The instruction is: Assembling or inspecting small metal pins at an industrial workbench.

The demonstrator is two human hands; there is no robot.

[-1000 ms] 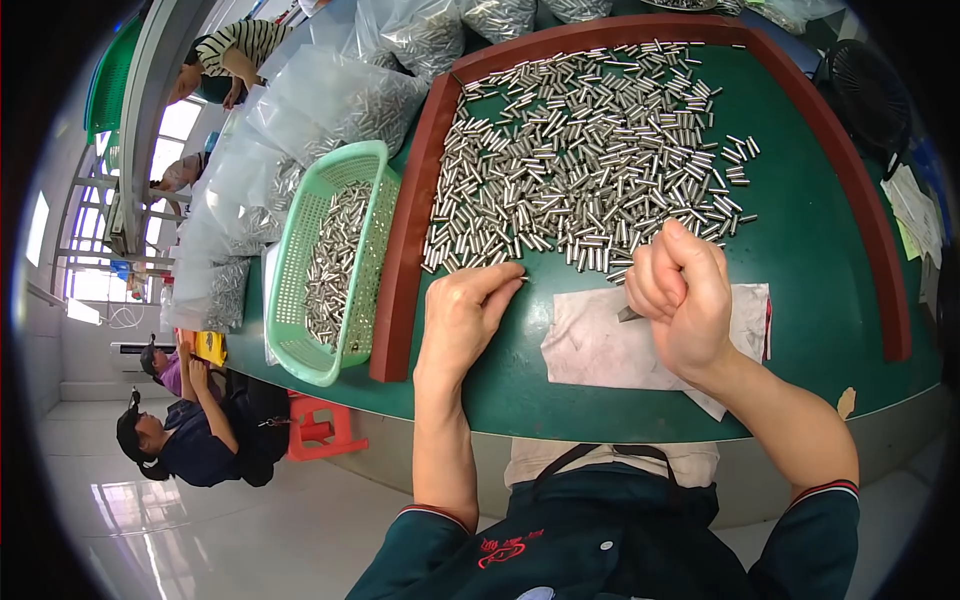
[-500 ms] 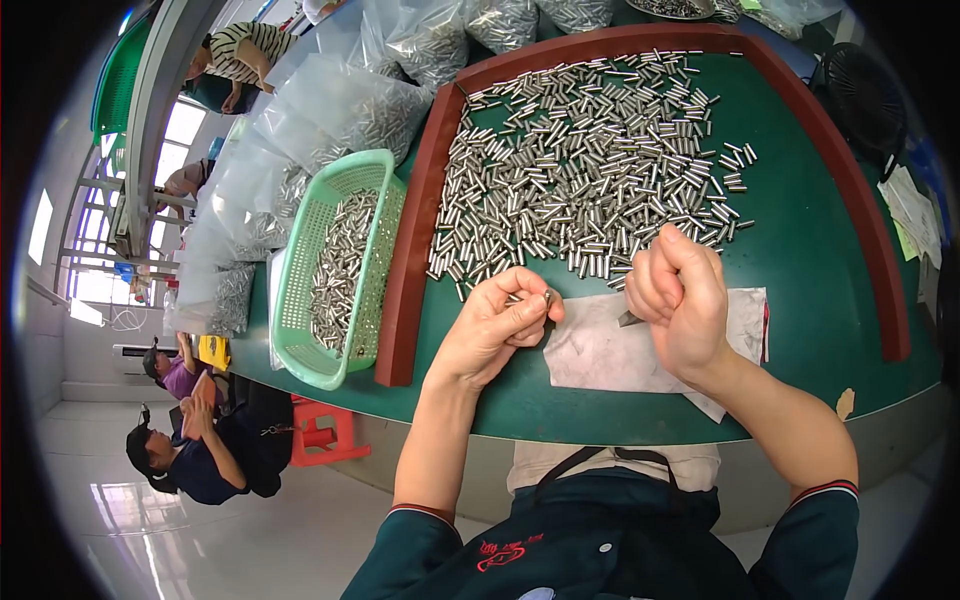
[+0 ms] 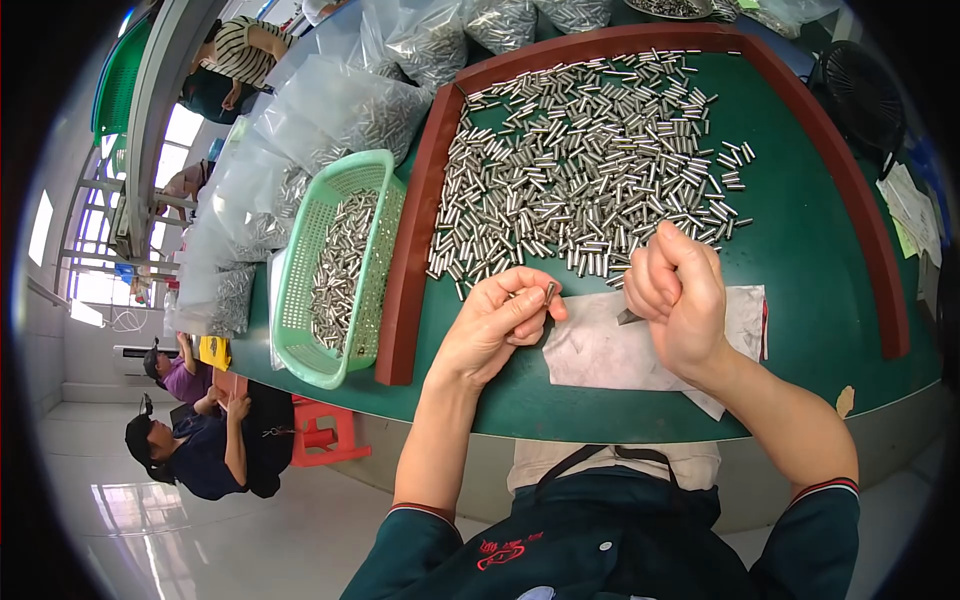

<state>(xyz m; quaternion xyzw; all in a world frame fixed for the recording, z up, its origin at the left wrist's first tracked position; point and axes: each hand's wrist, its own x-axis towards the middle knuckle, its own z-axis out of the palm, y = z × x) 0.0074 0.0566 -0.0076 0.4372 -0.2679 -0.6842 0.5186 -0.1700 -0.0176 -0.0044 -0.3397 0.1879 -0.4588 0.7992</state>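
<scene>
A small steel pin (image 3: 550,292) is pinched between the thumb and fingertips of my left hand (image 3: 490,320), its upper end sticking out. My right hand (image 3: 680,295) is a closed fist, with the end of a dark grey, flat-sided piece (image 3: 629,317) jutting from beneath the fingers; the rest of that piece is hidden. Under both hands' level lies a stained whitish cloth (image 3: 595,355) on the green tabletop (image 3: 800,270). Beyond my hands spreads a large heap of loose steel pins (image 3: 580,190), many lying crosswise over each other.
A dark red wooden frame (image 3: 410,260) borders the heap on three sides. Left of it stands a light green basket (image 3: 290,305) holding more pins. Clear bags of pins (image 3: 370,110) line the far left, and a black fan (image 3: 862,95) the far right. Co-workers (image 3: 205,450) sit at left.
The pin in my left fingers has turned so that more of its length shows. My right fist stays nearly still. A seated co-worker at left has shifted their arms.
</scene>
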